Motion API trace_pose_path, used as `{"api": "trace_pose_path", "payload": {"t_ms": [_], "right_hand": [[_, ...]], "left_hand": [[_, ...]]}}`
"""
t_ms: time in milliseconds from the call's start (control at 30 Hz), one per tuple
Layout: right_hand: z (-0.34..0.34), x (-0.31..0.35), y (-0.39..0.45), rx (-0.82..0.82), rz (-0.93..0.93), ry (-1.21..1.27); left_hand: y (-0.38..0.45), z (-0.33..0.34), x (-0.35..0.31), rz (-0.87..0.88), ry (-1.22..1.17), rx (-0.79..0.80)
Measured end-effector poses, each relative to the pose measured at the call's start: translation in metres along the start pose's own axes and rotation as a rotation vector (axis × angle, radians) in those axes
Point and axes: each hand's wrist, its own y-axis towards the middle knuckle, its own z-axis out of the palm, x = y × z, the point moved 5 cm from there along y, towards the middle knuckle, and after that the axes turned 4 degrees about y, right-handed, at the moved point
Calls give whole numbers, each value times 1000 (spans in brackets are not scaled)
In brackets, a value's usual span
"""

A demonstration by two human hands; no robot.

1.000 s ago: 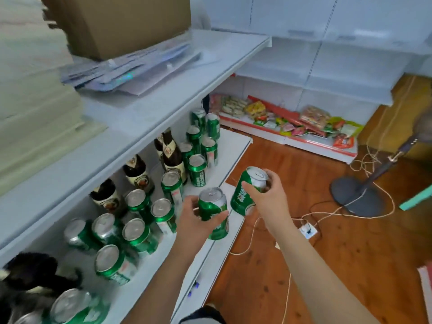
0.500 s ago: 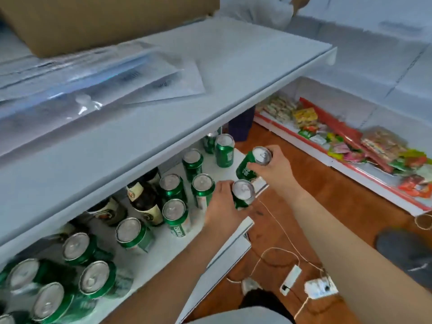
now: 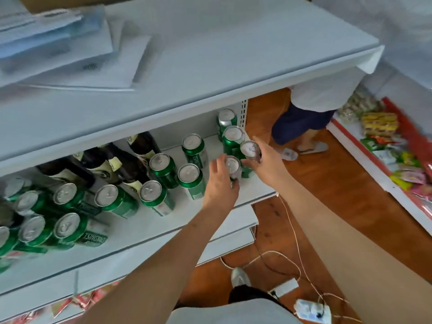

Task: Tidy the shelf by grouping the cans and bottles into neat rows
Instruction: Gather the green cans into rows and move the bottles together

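Cans stand on the shelf (image 3: 254,190); left hand (image 3: 221,183) grips one can (image 3: 232,166), right hand (image 3: 266,163) grips another (image 3: 250,149) just beside it.

White metal shelving (image 3: 210,73) fills the upper left; the wooden floor (image 3: 327,183) is warm brown, crossed by white cables (image 3: 292,230); a low snack rack (image 3: 385,146) lines the right; soft, even light.

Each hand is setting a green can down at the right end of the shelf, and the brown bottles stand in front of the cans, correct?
Not quite: the head view shows the brown bottles behind the cans, against the back panel. Left hand and right hand each hold a green can there.
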Motion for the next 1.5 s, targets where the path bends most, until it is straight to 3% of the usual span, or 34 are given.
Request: {"api": "trace_pose_path", "payload": {"t_ms": [133,200,300,367,400,500,600,700,833,900,1033,1100,1200,1367,1500], "right_hand": [[3,1,1,74,-38,-77],[1,2,-2,92,-49,-72],[-10,7,-6,-82,-114,-183],[-16,26,-13,-254,-233,-270],[-18,39,-17,-304,-292,-268],[-11,72,-18,-348,-412,-253],[3,88,-19,-341,-474,-205],[13,91,-21,-281,-496,-200],[16,105,-13,-55,-479,-90],[19,120,-16,110,-430,-42],[52,133,-49,654,-161,153],[69,137,-65,758,-113,249],[84,143,-77,663,-121,303],[83,149,-74,679,-310,-75],[60,143,2,245,-331,-299]], "left_hand": [[4,4,-1,3,189,36],[0,-6,-9,92,245,13],[-19,-45,-18,305,244,-287],[-28,-68,-3,233,225,-467],[-28,-74,10,137,244,-479],[-16,-65,44,-130,365,-250],[-10,-55,54,-209,331,-85],[-9,-70,52,-182,188,-90],[-31,-121,54,-271,-266,-173],[-46,-137,58,-324,-563,-190],[-61,-138,66,-365,-1312,-202],[-65,-136,68,-351,-1453,-199],[-73,-137,67,-369,-1452,-182],[-92,-138,71,-447,-1368,-190],[-109,-141,84,-461,-1416,-248]]}}
